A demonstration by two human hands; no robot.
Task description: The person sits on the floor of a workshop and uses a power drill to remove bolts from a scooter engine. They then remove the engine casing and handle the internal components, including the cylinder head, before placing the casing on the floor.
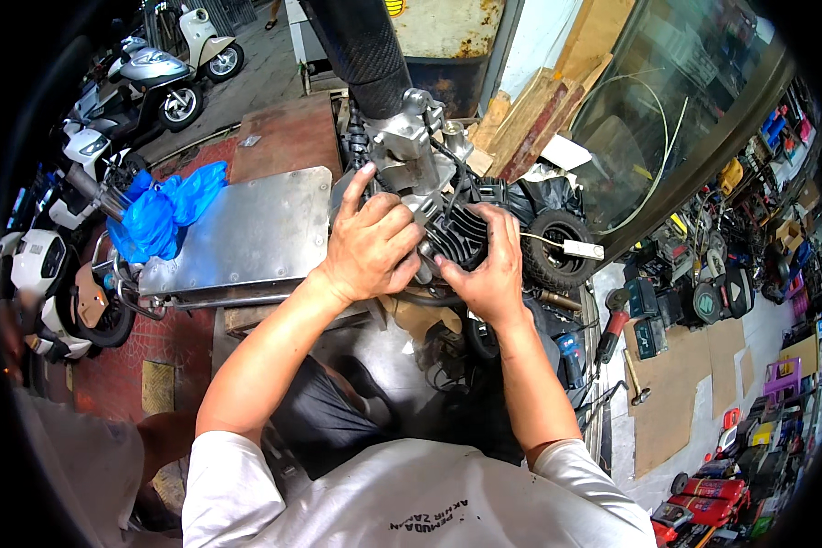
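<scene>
A black finned metal part (455,233) sits between my hands, below a silver cast metal bracket (407,151) at the foot of a thick dark patterned tube (358,55). My right hand (491,283) grips the finned part's right side, thumb low and fingers over its far edge. On the other side, my left hand (367,242) has its index finger stretched up along the bracket, next to a dark coiled piece. Its other fingers curl in toward the thumb; whatever they pinch is hidden. A flat silver metal panel (247,228) lies left of my left hand.
A blue plastic bag (169,210) rests at the panel's left end. Right of my hands are a small tyre (557,247) and a white cable end (583,249). An angle grinder (614,324) and a hammer (637,379) lie at right. Scooters (155,82) stand far left.
</scene>
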